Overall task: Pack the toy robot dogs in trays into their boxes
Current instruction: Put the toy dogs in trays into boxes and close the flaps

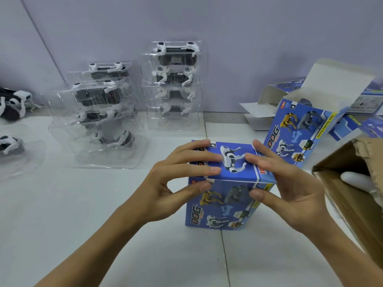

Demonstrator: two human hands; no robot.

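On the white surface (62, 204), closed blue toy dog box (226, 204) upright, left hand (165, 187) and right hand (290, 183) pinching its top flap, stacked dog trays (174, 85) behind, brown carton (352, 199) right of it.

- Even, diffuse light, bright; cool cast on the wall (248, 38).
- Shadows soft and faint on the desk (103, 204).
- Pale glare on the clear trays (97, 121).
- Wide-angle bending at edges; slight softness throughout, edges blurrier.

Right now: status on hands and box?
Left hand and right hand pinch the blue box, top flap down. Tray stacks wait behind. Nothing blocking.
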